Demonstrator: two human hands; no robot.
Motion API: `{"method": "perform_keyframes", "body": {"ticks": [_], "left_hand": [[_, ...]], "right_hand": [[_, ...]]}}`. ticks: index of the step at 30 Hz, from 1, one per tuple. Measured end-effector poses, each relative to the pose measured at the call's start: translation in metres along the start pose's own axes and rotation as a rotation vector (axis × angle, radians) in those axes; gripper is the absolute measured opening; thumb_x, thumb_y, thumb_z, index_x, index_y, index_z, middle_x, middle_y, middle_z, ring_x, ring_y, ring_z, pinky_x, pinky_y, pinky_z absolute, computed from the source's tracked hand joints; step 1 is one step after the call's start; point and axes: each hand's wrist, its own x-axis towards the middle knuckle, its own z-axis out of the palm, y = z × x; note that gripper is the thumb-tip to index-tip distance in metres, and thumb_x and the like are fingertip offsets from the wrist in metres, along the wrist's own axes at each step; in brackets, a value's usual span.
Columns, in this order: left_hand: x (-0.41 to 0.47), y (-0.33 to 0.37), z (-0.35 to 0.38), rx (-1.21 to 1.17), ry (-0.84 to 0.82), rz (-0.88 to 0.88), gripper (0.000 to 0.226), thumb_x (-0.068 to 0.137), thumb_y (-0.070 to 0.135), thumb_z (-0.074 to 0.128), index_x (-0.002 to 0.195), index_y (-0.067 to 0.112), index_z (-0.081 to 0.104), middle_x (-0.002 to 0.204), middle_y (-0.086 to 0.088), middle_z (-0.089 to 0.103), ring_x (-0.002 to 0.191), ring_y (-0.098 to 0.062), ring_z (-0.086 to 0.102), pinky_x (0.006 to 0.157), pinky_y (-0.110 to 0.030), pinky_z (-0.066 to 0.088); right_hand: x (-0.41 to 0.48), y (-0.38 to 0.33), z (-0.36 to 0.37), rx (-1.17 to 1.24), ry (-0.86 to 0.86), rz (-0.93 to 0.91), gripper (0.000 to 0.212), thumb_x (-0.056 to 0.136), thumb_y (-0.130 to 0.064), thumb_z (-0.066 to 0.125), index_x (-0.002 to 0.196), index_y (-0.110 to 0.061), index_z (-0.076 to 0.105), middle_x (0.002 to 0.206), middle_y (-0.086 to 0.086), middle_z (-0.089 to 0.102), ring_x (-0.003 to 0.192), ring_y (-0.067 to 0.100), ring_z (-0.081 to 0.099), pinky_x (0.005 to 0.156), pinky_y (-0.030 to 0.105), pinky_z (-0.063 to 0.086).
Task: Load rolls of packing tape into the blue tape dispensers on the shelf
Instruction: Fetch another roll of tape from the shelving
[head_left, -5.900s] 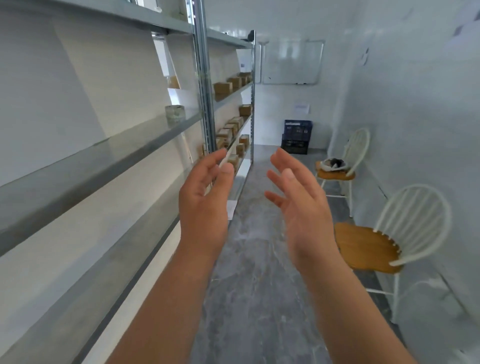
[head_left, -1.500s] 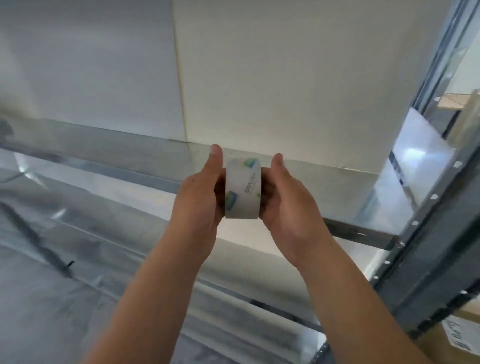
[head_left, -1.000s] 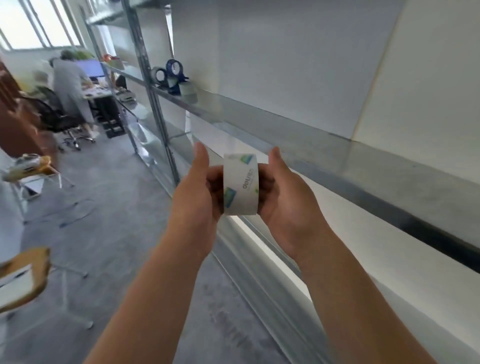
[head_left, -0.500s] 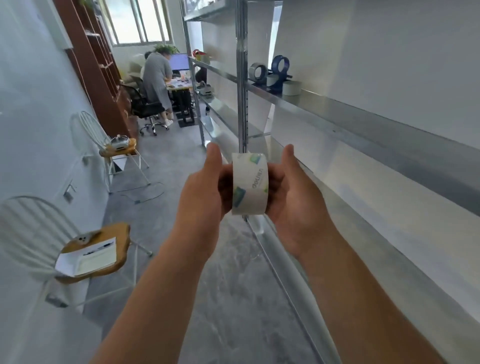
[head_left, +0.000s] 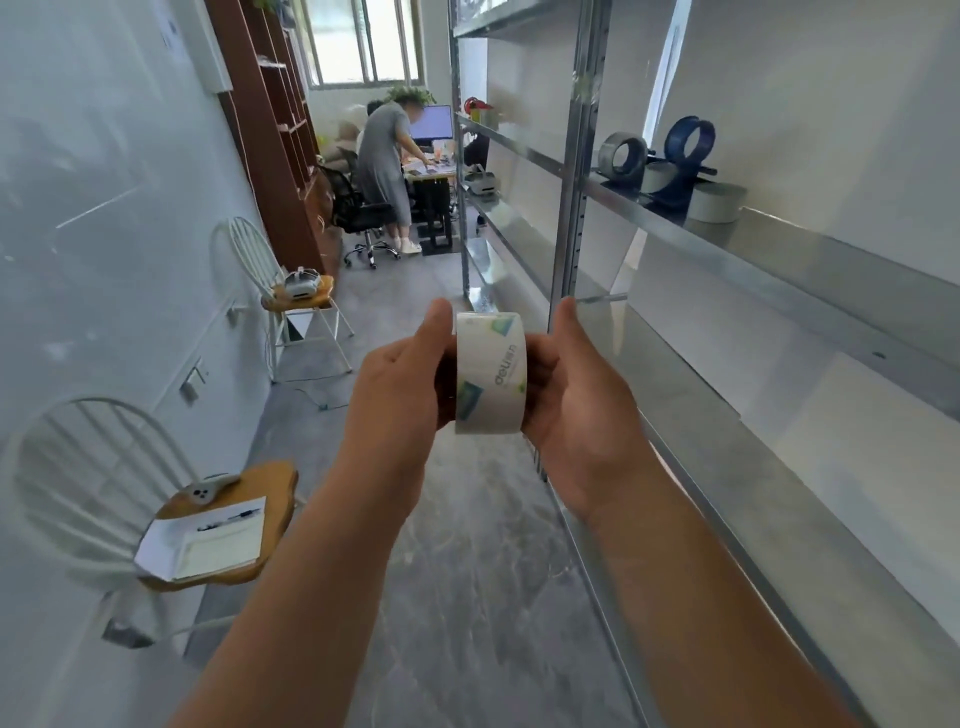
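While my fingers (head_left: 436, 317) on both hands pinch the white printed roll of packing tape (head_left: 491, 371) between them, I have turned, and now the blue plastic tape dispensers (head_left: 685, 156) show ahead on the shiny metal shelf (head_left: 779, 260), well apart from me. I think walking there comes next.

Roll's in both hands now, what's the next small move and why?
Probably walk on to the blue tape dispenser on the metal shelf: left hand and right hand hold the white printed tape roll, but the dispenser is out of reach.
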Motion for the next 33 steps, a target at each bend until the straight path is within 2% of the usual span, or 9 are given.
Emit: {"method": "perform_keyframes", "body": {"ticks": [8,11,14,17,21,23,26,29,33], "left_hand": [[0.135,0.015,0.017,-0.035,0.092,0.006,0.043,0.101,0.052,0.052,0.085,0.021,0.076,0.089,-0.003,0.082,0.094,-0.026,0.079,0.086,-0.044,0.064],[0.178,0.021,0.013,-0.045,0.117,0.012,0.046,0.102,0.048,0.052,0.075,0.020,0.077,0.078,0.003,0.082,0.081,-0.019,0.080,0.080,-0.039,0.064],[0.223,0.025,0.006,-0.062,0.146,0.006,0.057,0.102,0.047,0.052,0.057,0.028,0.080,0.072,0.005,0.080,0.074,-0.017,0.079,0.082,-0.043,0.063],[0.267,0.021,-0.003,-0.078,0.146,0.016,0.054,0.101,0.048,0.052,0.060,0.029,0.081,0.076,0.004,0.081,0.080,-0.020,0.079,0.085,-0.045,0.063],[0.336,0.012,-0.023,-0.079,0.140,0.000,0.049,0.101,0.049,0.051,0.071,0.020,0.077,0.074,0.004,0.081,0.086,-0.025,0.078,0.085,-0.045,0.062],[0.375,0.009,-0.036,-0.078,0.123,-0.004,0.052,0.102,0.048,0.052,0.068,0.021,0.079,0.077,0.001,0.082,0.091,-0.028,0.078,0.089,-0.048,0.062],[0.434,0.015,-0.056,-0.059,0.071,0.002,0.054,0.103,0.046,0.051,0.059,0.038,0.080,0.078,0.001,0.082,0.091,-0.027,0.078,0.093,-0.051,0.061],[0.492,0.022,-0.071,-0.054,0.022,0.014,0.053,0.103,0.047,0.050,0.070,0.022,0.084,0.084,-0.006,0.082,0.095,-0.032,0.079,0.092,-0.051,0.062],[0.560,0.027,-0.076,-0.012,-0.065,0.040,0.052,0.105,0.046,0.048,0.092,0.005,0.077,0.089,-0.013,0.082,0.090,-0.032,0.080,0.090,-0.051,0.063]], "right_hand": [[0.155,-0.017,-0.001,-0.008,-0.117,0.049,0.072,0.101,-0.065,0.034,0.123,-0.008,0.073,0.115,0.016,0.078,0.112,0.032,0.073,0.104,0.052,0.056],[0.203,-0.019,0.009,-0.009,-0.154,0.083,0.072,0.103,-0.064,0.034,0.121,-0.008,0.074,0.115,0.018,0.077,0.112,0.034,0.072,0.101,0.050,0.056],[0.245,-0.017,0.019,0.018,-0.183,0.104,0.069,0.103,-0.062,0.035,0.121,-0.009,0.075,0.116,0.017,0.077,0.112,0.032,0.073,0.102,0.049,0.057],[0.289,-0.009,0.031,0.005,-0.180,0.115,0.068,0.102,-0.062,0.036,0.119,-0.010,0.076,0.110,0.014,0.079,0.105,0.027,0.074,0.098,0.044,0.058],[0.352,0.007,0.050,0.034,-0.151,0.129,0.058,0.103,-0.055,0.042,0.112,-0.010,0.078,0.097,0.009,0.079,0.096,0.024,0.073,0.090,0.042,0.058],[0.386,0.016,0.063,0.049,-0.130,0.134,0.053,0.103,-0.051,0.047,0.113,-0.009,0.077,0.094,0.009,0.078,0.095,0.025,0.072,0.087,0.042,0.058],[0.438,0.023,0.088,0.070,-0.086,0.135,0.053,0.103,-0.049,0.049,0.120,-0.005,0.074,0.101,0.013,0.075,0.101,0.030,0.069,0.092,0.047,0.055],[0.489,0.027,0.106,0.103,-0.050,0.120,0.054,0.103,-0.047,0.050,0.121,-0.003,0.073,0.102,0.014,0.075,0.099,0.029,0.069,0.090,0.046,0.056],[0.540,0.025,0.110,0.117,0.034,0.081,0.053,0.104,-0.048,0.047,0.120,-0.004,0.073,0.095,0.010,0.077,0.091,0.025,0.072,0.081,0.040,0.059]]}}
